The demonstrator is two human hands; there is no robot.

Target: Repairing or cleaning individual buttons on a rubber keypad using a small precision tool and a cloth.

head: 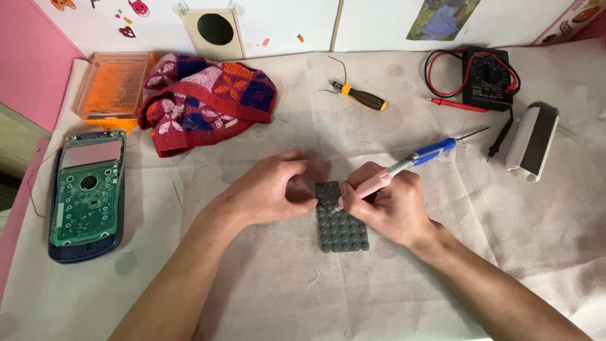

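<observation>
Grey rubber keypad (341, 222) lies mid-table on the cloth-covered table (391, 278). Left hand (268, 189) pins its upper edge with fingertips, steadying it, grasping nothing. Right hand (386, 205) has its grip clenched on a pink tool (369, 185), tip down on the keypad. Opened device (87, 196) lies at the left edge.

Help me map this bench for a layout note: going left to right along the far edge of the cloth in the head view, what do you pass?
Orange plastic case → patterned towel → small screwdriver with black and orange handle → black multimeter with red leads → white and black brush-like tool.
</observation>
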